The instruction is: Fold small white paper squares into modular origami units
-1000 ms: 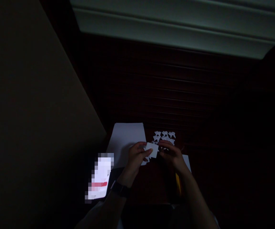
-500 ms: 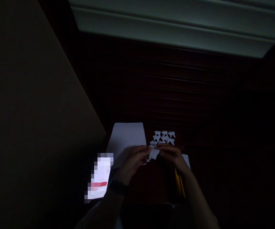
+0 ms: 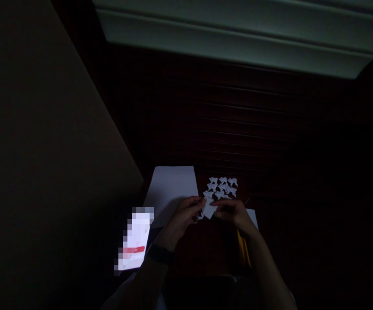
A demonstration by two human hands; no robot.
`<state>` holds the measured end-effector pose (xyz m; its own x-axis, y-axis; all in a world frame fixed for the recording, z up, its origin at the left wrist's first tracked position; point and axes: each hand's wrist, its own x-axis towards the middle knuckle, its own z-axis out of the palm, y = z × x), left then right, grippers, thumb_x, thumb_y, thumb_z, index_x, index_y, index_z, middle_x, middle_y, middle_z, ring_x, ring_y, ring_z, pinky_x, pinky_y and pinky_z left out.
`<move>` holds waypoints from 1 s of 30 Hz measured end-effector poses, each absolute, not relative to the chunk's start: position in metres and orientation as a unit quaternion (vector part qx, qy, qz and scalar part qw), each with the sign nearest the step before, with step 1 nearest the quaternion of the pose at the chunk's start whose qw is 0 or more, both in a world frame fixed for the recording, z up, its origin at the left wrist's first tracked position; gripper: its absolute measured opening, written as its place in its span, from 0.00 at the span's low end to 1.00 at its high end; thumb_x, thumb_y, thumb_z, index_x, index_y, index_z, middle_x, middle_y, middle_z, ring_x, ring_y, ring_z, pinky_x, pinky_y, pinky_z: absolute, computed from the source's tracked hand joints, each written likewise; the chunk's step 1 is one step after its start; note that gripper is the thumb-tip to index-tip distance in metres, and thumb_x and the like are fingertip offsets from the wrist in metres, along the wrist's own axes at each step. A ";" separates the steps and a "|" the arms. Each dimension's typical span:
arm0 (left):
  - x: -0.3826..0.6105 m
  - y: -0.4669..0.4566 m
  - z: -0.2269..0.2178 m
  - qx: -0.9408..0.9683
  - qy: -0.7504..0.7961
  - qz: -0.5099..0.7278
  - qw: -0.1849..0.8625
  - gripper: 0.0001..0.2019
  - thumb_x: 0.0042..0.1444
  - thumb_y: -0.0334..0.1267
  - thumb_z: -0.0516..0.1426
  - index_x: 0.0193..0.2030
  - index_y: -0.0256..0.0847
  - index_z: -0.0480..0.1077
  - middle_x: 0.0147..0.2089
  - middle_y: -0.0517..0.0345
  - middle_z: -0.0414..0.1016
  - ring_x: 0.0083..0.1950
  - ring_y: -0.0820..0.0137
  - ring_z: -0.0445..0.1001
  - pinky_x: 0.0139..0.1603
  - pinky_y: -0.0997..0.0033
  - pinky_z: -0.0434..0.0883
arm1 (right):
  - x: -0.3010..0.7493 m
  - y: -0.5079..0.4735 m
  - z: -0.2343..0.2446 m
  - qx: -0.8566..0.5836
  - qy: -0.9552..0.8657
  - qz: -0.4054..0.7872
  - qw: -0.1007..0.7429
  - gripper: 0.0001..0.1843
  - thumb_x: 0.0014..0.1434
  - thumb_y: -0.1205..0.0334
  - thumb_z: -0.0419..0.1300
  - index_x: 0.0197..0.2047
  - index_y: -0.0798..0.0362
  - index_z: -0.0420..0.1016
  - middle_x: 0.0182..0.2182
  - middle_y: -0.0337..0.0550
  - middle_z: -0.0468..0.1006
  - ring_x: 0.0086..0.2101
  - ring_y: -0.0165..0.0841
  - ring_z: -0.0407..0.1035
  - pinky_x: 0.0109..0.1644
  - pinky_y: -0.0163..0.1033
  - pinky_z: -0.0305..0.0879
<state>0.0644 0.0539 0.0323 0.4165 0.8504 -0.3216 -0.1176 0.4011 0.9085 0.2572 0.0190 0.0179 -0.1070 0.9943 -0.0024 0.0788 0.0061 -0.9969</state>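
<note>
The scene is very dark. Between my two hands I hold a small white piece of paper (image 3: 209, 209) over a dark table. My left hand (image 3: 183, 217) pinches its left edge, and there is a dark watch on that wrist. My right hand (image 3: 233, 213) pinches the right edge with curled fingers. Just beyond the hands lies a cluster of several small folded white paper pieces (image 3: 222, 187).
A larger white sheet (image 3: 170, 187) lies flat to the left of the cluster. A lit, blurred screen (image 3: 135, 239) glows at the lower left. A yellow strip (image 3: 242, 249) shows under my right forearm. A pale wall fills the left side.
The small paper went from a flat square held up between my hands to a narrower, folded shape held lower. My hands drew slightly closer to me.
</note>
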 end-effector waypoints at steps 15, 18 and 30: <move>0.068 0.057 0.028 0.494 0.453 0.352 0.653 0.20 0.48 0.49 0.58 0.43 0.38 0.73 0.39 0.51 0.75 0.36 0.68 0.69 0.33 0.72 0.63 | 0.255 0.020 0.015 -0.501 -0.547 0.496 0.451 0.15 0.43 0.61 0.67 0.38 0.52 0.78 0.29 0.40 0.75 0.31 0.32 0.68 0.35 0.36 0.62; 0.067 0.057 0.026 0.499 0.451 0.351 0.652 0.20 0.48 0.49 0.58 0.43 0.37 0.73 0.38 0.50 0.75 0.35 0.68 0.69 0.32 0.73 0.63 | 0.255 0.019 0.016 -0.504 -0.551 0.496 0.443 0.16 0.43 0.61 0.67 0.39 0.51 0.78 0.29 0.39 0.74 0.31 0.31 0.67 0.34 0.36 0.62; 0.068 0.058 0.022 0.503 0.454 0.371 0.635 0.21 0.46 0.51 0.59 0.41 0.36 0.74 0.31 0.53 0.73 0.29 0.72 0.67 0.27 0.74 0.61 | 0.253 0.019 0.016 -0.514 -0.530 0.500 0.453 0.16 0.44 0.61 0.66 0.39 0.52 0.78 0.30 0.41 0.75 0.31 0.32 0.68 0.34 0.36 0.63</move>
<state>0.0684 0.0584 0.0216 0.3122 0.9282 -0.2024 -0.0149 0.2178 0.9759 0.2529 0.0193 0.0161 -0.0612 0.9975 -0.0345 0.0922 -0.0288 -0.9953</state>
